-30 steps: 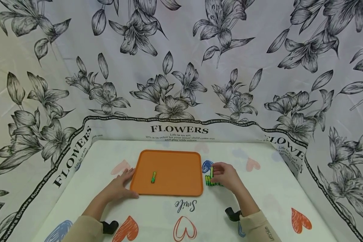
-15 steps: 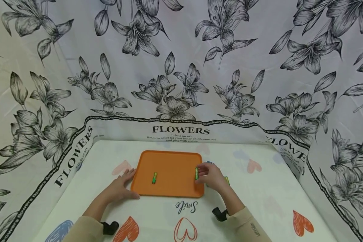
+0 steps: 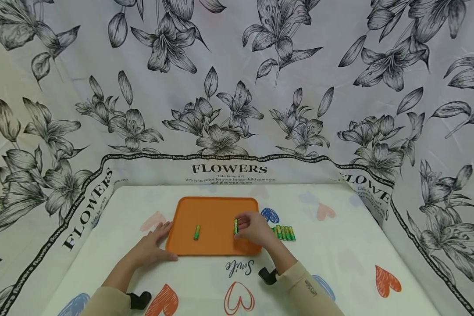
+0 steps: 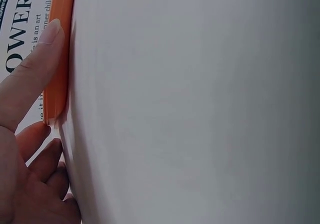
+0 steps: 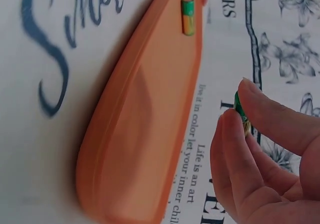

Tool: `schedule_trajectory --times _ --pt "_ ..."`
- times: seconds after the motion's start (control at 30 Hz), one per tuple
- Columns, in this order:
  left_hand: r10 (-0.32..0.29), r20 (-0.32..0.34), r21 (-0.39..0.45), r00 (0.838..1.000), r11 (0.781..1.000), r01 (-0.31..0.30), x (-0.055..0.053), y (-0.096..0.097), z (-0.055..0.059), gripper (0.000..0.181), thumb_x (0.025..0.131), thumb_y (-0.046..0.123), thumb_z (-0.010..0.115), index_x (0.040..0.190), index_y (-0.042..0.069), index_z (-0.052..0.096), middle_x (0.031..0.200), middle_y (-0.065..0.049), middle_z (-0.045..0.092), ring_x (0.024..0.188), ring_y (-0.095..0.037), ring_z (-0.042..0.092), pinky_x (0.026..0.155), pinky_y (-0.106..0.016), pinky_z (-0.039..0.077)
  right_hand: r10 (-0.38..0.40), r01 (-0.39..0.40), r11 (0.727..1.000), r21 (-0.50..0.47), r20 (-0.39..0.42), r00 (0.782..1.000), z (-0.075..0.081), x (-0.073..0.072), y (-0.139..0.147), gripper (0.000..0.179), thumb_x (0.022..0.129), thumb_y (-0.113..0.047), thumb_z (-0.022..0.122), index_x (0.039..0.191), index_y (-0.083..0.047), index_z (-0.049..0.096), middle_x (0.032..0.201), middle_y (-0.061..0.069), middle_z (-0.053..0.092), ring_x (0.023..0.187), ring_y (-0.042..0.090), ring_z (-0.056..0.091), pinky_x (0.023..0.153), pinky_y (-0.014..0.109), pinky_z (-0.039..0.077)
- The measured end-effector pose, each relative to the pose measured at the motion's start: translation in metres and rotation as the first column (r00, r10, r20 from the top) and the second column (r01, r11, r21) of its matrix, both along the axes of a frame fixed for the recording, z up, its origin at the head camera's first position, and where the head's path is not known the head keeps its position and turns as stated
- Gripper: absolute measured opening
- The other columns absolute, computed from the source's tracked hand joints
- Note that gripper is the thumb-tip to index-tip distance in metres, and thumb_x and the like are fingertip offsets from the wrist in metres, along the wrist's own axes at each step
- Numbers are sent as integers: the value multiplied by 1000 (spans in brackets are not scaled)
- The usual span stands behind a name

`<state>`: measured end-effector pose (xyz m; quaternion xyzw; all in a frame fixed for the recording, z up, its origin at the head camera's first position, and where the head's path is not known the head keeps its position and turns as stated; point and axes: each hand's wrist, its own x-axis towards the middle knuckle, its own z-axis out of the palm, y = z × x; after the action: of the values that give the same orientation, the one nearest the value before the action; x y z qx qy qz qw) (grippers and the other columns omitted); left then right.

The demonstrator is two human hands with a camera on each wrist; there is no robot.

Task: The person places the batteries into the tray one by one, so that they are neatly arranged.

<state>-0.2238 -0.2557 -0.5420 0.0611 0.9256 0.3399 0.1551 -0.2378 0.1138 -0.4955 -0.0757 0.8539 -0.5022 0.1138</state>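
Note:
My right hand [image 3: 255,229] pinches a small green and yellow battery [image 3: 236,226] between thumb and fingers, upright over the right half of the orange tray [image 3: 215,208]. In the right wrist view that battery [image 5: 240,106] is partly covered by the fingertips. A second battery [image 3: 197,232] lies in the left part of the tray. My left hand [image 3: 150,249] rests at the tray's front left corner with its fingers spread. Its thumb lies along the front rim, seen close in the left wrist view beside the tray's edge [image 4: 59,83].
Several more batteries [image 3: 286,233] lie side by side on the table right of the tray, partly behind my right wrist. A white cloth with printed hearts covers the table [image 3: 197,281]. Flower-printed curtains [image 3: 233,105] close off the back and sides.
My right hand has lifted a battery from the group on the right and carried it left, over the tray. The left hand stays at the tray's corner.

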Motion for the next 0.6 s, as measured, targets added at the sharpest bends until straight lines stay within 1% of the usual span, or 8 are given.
schedule_trajectory --times 0.13,0.2,0.37,0.47,0.6 --pt "-3 -20 -5 1000 1000 3 0 -3 0 122 64 55 90 161 20 26 169 -16 15 151 -54 8 117 -75 9 -8 8 1000 -1 3 1000 -2 -4 -16 50 74 -6 89 120 -12 69 106 2 69 94 17 66 85 35 60" --pt "0 -16 -9 1000 1000 0 0 -4 0 122 64 56 90 161 21 27 169 -16 15 151 -54 9 116 -75 9 -8 8 1000 -9 2 1000 -4 -5 -25 51 74 -5 89 120 -11 69 104 3 69 92 17 66 84 35 60" --pt "12 3 -13 1000 1000 -12 1 -5 0 122 63 56 90 162 22 26 169 -15 15 151 -54 8 116 -75 8 -11 11 1000 9 -2 1000 -9 -8 -49 50 72 -8 91 117 -14 70 98 -1 69 86 13 65 79 30 60" --pt "9 -1 -14 1000 1000 -9 2 -5 -1 122 64 56 90 162 22 26 169 -15 16 151 -54 8 117 -74 8 -17 17 1000 26 3 1000 -12 -10 -63 48 73 -10 91 115 -16 70 96 -3 68 85 12 64 77 28 59" --pt "13 -10 -9 1000 1000 -13 3 -5 -4 121 64 56 90 161 21 27 169 -15 17 151 -53 9 117 -74 9 -15 15 1000 15 10 1000 -20 -12 -80 45 73 -10 90 113 -16 70 94 -3 67 83 12 63 74 28 58"
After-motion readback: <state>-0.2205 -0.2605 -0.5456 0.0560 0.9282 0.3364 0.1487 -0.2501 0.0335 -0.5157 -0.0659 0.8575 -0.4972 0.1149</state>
